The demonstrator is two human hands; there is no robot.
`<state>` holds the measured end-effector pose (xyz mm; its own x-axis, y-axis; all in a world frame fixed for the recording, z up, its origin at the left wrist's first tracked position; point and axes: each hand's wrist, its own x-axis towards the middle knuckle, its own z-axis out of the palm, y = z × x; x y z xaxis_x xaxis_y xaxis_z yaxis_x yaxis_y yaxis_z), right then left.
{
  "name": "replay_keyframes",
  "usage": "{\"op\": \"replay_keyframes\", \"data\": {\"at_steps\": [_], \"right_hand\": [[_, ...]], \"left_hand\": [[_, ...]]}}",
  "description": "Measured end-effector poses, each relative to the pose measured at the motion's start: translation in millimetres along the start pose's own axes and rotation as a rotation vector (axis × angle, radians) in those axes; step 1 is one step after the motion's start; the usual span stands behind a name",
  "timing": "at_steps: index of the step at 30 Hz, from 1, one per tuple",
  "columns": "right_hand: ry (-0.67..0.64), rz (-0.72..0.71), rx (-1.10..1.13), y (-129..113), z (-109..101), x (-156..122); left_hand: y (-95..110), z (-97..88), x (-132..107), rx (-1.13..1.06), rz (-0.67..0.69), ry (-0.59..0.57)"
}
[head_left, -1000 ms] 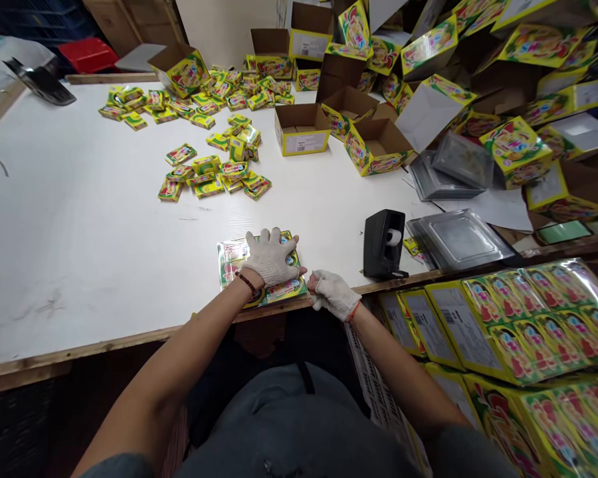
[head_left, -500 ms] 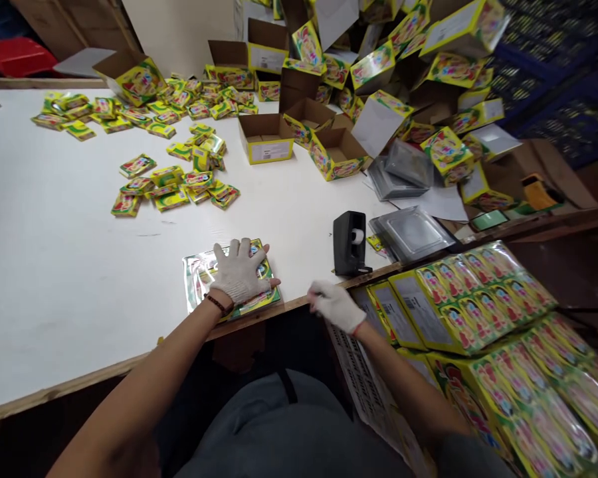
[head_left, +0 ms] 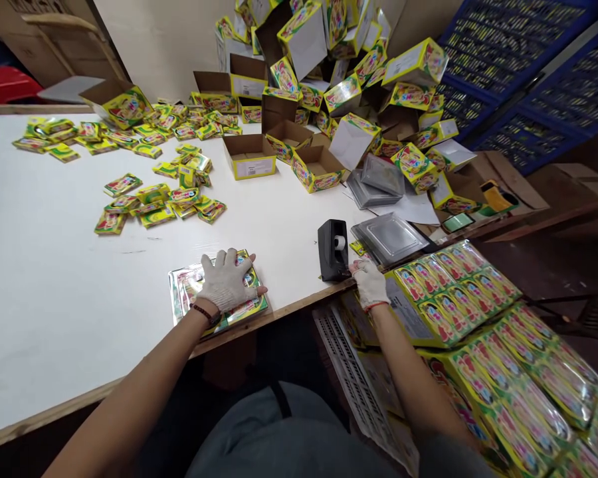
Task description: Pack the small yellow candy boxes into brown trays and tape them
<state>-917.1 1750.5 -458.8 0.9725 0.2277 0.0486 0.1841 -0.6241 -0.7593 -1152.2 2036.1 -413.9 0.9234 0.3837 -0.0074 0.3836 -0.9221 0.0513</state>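
Note:
My left hand (head_left: 226, 280), in a white knit glove, lies flat with fingers spread on a clear-wrapped pack of yellow-green packets (head_left: 185, 293) at the table's near edge. My right hand (head_left: 369, 282), also gloved, reaches out at the table edge just right of a black tape dispenser (head_left: 331, 249). Its fingers are near the dispenser and a small yellow packet (head_left: 359, 248); whether it holds anything I cannot tell.
Loose yellow-green packets (head_left: 152, 197) are scattered over the white table (head_left: 54, 265), with open printed cartons (head_left: 250, 157) heaped at the back right. Clear plastic trays (head_left: 389, 237) lie beside the dispenser. Stacked wrapped packs (head_left: 453, 282) stand to my right, below the table edge.
My right hand left the pack's right side and moved right and forward to the tape dispenser. My head turned right, shifting the scene left. The left hand stayed pressed on the pack.

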Motion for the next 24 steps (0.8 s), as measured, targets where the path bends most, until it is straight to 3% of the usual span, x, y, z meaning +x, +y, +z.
{"op": "replay_keyframes", "data": {"at_steps": [5, 9, 13, 16, 18, 20, 22, 24], "right_hand": [[0.032, 0.146, 0.239, 6.3, -7.2, -42.3], [-0.021, 0.305, 0.526, 14.2, 12.7, -64.4], [-0.08, 0.369, 0.504, 29.7, 28.0, -63.1], [-0.165, 0.382, 0.429, 44.5, 19.5, -64.7], [-0.315, 0.355, 0.39, 44.2, 8.7, -66.4], [-0.564, 0.231, 0.345, 27.3, 1.5, -63.2], [-0.835, 0.023, 0.291, -7.9, 4.7, -53.6], [-1.036, -0.179, 0.247, -54.9, 20.6, -40.6]], "left_hand": [[-0.8, 2.8, 0.7, 0.007, 0.007, 0.014], [-0.6, 3.8, 0.9, 0.032, 0.024, 0.027], [-0.8, 2.9, 1.6, 0.041, 0.029, 0.04], [-1.5, 2.2, 2.1, 0.034, 0.026, 0.036], [-2.0, 2.7, 1.5, 0.026, 0.029, 0.039], [-2.8, 4.3, 0.2, 0.006, 0.031, 0.052], [-4.2, 6.6, -1.5, -0.024, 0.031, 0.069], [-6.4, 8.9, -3.2, -0.051, 0.033, 0.08]]}}
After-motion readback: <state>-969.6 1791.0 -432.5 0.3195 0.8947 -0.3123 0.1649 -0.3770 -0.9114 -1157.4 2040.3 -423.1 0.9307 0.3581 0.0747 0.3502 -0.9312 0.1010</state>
